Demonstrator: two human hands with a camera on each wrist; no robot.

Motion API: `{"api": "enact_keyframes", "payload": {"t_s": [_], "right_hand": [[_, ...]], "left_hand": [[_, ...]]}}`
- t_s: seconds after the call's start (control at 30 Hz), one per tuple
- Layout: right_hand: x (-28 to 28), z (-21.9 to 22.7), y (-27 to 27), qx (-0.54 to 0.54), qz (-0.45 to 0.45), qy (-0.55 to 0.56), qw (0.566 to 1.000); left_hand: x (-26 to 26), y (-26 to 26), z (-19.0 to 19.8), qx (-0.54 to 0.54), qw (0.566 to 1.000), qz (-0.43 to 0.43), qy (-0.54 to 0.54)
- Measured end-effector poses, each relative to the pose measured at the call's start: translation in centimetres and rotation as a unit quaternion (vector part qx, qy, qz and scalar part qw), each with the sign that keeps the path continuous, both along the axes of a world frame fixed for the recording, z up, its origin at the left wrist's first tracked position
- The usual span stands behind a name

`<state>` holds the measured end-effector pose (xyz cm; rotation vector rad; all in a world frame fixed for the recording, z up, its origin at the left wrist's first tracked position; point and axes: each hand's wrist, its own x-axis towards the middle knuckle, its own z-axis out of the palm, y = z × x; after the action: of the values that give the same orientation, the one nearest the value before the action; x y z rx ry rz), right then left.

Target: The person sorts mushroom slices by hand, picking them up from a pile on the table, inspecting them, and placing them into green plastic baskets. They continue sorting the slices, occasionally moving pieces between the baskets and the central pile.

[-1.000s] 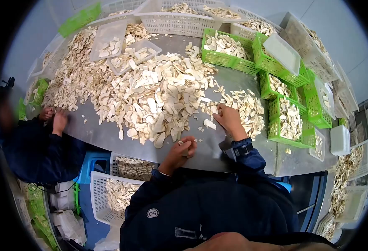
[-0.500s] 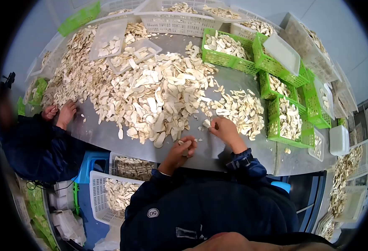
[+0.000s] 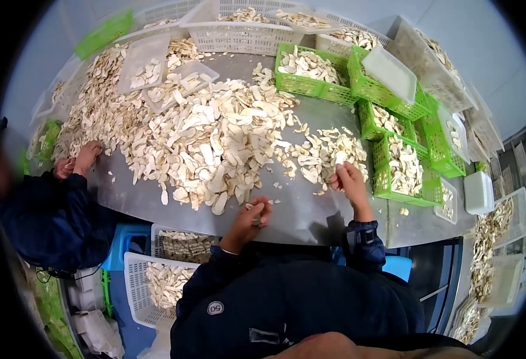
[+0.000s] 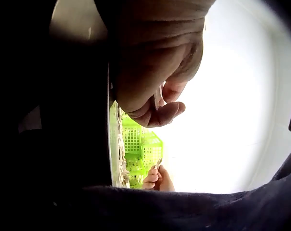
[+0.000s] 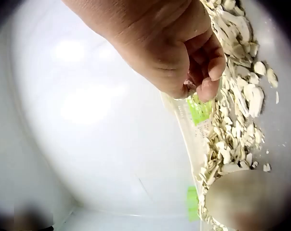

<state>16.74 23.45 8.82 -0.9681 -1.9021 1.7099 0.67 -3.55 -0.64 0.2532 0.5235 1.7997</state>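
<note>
A large heap of pale, tan-edged mushroom slices (image 3: 197,137) covers the middle of the metal table, with a smaller pile (image 3: 317,149) to its right. Over the near side of the smaller pile, my right hand (image 3: 351,182) pinches a white mushroom slice (image 3: 340,157) between thumb and fingers. My left hand (image 3: 251,220) stays near the table's front edge with its fingers curled. A thin slice (image 4: 158,96) shows between those fingers in the left wrist view. In the right wrist view, the right hand (image 5: 184,53) hides most of what it pinches.
Several green baskets (image 3: 317,90) of slices stand at the right and back, one topped by a white tray (image 3: 390,73). White crates (image 3: 245,39) line the back. Clear trays (image 3: 145,60) lie on the heap. Another person's hand (image 3: 87,157) works at the left. A white crate (image 3: 136,290) sits below the table.
My right hand picked up a slice near the front, then carried it right and over the small pile. The left hand keeps its hold. The head view has shifted slightly.
</note>
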Motion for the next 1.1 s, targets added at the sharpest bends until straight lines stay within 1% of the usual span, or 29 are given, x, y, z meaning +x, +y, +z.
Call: {"api": "enact_keyframes", "payload": {"t_s": [0.13,0.27,0.3,0.4,0.43,0.47,0.5,0.6,0.63,0.67,0.7,0.73,0.77,0.8,0.83,0.87,0.97,1.07,1.1], "right_hand": [[1.1,0.3,0.9,-0.003,-0.045,-0.004,0.999],[1.3,-0.5,0.9,0.002,-0.016,-0.012,1.0],[1.6,-0.6,1.4,0.035,-0.001,-0.028,0.999],[2.7,0.6,3.3,0.062,-0.151,0.045,0.986],[2.5,1.1,3.7,0.034,-0.209,0.166,0.963],[2.4,1.6,4.2,0.006,-0.262,0.283,0.922],[2.4,1.7,4.7,-0.045,-0.296,0.332,0.894],[1.5,1.2,4.2,0.024,-0.255,0.187,0.948],[0.6,0.6,3.2,0.04,-0.188,0.116,0.975],[-0.1,0.2,2.3,0.048,-0.091,0.053,0.993],[-1.0,0.0,1.1,0.054,0.007,-0.009,0.998],[-2.1,-0.6,0.1,0.117,0.105,-0.05,0.986],[-2.8,-1.0,-1.4,0.052,0.151,-0.049,0.986],[-3.9,-1.6,-2.7,0.061,0.175,-0.049,0.981],[-5.1,-2.1,-4.3,0.257,0.178,-0.04,0.949],[-6.2,-2.5,-5.6,0.444,0.172,-0.028,0.879],[-9.0,-2.1,-7.8,0.532,0.288,0.0,0.796],[-9.8,-2.9,-8.6,0.593,0.329,0.066,0.732],[-10.1,-3.4,-8.3,0.599,0.343,0.083,0.718]], "left_hand": [[0.1,-0.1,0.5,-0.017,1.0,0.008,0.011],[0.0,0.0,0.2,-0.014,1.0,0.003,0.004],[0.0,-0.1,0.3,-0.011,1.0,0.003,0.003],[0.1,-0.2,0.6,-0.018,1.0,0.009,0.015],[0.1,-0.3,0.6,-0.018,1.0,0.011,0.013],[0.1,-0.2,0.5,-0.017,1.0,0.012,0.01],[0.1,-0.1,0.4,-0.015,1.0,0.013,0.008],[0.0,0.0,0.3,-0.004,1.0,0.005,-0.001],[0.0,0.0,0.3,-0.006,1.0,0.002,0.001],[-0.1,0.0,0.3,-0.01,1.0,0.0,0.003],[-0.1,-0.2,0.3,-0.015,1.0,-0.002,0.004],[-0.1,-0.3,0.5,-0.019,1.0,0.001,0.003],[0.0,-0.3,0.7,-0.023,1.0,0.004,0.003],[0.1,-0.3,0.9,-0.027,1.0,0.007,0.002],[0.1,-0.4,0.9,-0.027,1.0,0.006,0.007],[0.0,-0.3,0.9,-0.026,1.0,0.005,0.011],[0.1,-0.2,0.6,-0.017,1.0,0.006,0.008],[0.1,-0.3,1.4,-0.009,1.0,0.004,0.019],[0.0,-0.3,1.7,-0.006,1.0,0.003,0.026]]}}
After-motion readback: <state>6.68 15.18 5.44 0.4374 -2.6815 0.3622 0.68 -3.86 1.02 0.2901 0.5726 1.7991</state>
